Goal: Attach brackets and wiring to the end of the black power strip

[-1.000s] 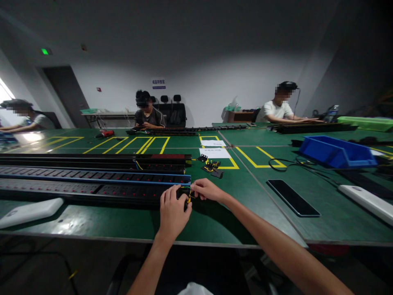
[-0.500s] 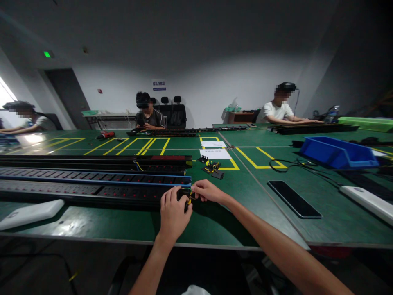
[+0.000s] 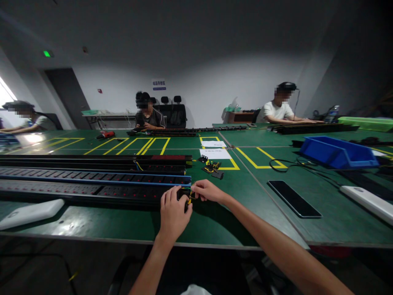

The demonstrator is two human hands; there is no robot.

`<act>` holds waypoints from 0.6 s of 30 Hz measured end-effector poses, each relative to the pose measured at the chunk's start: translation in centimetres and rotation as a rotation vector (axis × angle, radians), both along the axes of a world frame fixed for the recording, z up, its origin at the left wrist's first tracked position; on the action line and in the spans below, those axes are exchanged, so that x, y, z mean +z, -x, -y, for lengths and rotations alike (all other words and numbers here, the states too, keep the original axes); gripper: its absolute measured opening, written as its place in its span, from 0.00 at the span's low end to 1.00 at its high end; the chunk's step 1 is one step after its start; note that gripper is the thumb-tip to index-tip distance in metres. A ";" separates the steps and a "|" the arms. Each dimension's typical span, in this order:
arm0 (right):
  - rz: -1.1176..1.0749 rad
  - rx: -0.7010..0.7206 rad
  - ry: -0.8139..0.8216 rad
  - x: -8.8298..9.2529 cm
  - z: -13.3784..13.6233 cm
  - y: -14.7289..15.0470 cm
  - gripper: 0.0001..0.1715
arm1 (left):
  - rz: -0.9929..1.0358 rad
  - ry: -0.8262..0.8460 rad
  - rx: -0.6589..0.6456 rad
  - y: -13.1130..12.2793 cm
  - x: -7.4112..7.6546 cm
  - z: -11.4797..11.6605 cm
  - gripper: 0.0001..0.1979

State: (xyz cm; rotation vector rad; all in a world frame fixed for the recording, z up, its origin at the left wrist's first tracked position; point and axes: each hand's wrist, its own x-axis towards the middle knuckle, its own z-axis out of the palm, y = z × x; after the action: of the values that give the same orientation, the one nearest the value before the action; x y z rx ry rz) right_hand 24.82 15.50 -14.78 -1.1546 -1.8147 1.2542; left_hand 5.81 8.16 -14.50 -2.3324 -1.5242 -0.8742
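My left hand (image 3: 172, 211) is curled around the right end of the nearest long black power strip (image 3: 92, 190), fingers closed over its black end piece (image 3: 183, 192). My right hand (image 3: 208, 191) pinches at the same end from the right, thumb and fingers together by a small yellow wire (image 3: 189, 199). Both hands meet at the strip's end near the table's front edge. What the right fingertips hold is too small to name.
More long black strips (image 3: 101, 163) lie behind the near one. Small black and yellow parts (image 3: 213, 167), papers (image 3: 215, 153), a black phone (image 3: 294, 198), a blue bin (image 3: 337, 152), and white casings (image 3: 30, 213) (image 3: 367, 201) are on the green table (image 3: 123, 223). Three people sit at the far side.
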 end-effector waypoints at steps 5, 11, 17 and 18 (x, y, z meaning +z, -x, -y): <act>0.007 0.002 -0.005 0.1 0.1 0.0 0.24 | 0.012 -0.013 -0.007 0.0 0.0 0.0 0.04; 0.009 0.007 -0.009 0.0 0.0 0.0 0.23 | 0.028 -0.016 -0.022 0.1 0.1 0.1 0.04; 0.013 0.009 -0.007 -0.1 -0.1 -0.1 0.24 | 0.024 -0.009 -0.017 0.0 0.1 0.0 0.04; 0.011 0.012 -0.007 -0.1 -0.1 -0.1 0.24 | 0.020 -0.009 -0.014 0.0 0.1 0.0 0.04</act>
State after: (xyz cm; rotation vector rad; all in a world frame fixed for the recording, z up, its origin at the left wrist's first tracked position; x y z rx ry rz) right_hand 24.89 15.63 -14.88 -1.1507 -1.8346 1.2500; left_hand 5.80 8.13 -14.44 -2.3377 -1.5098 -0.9094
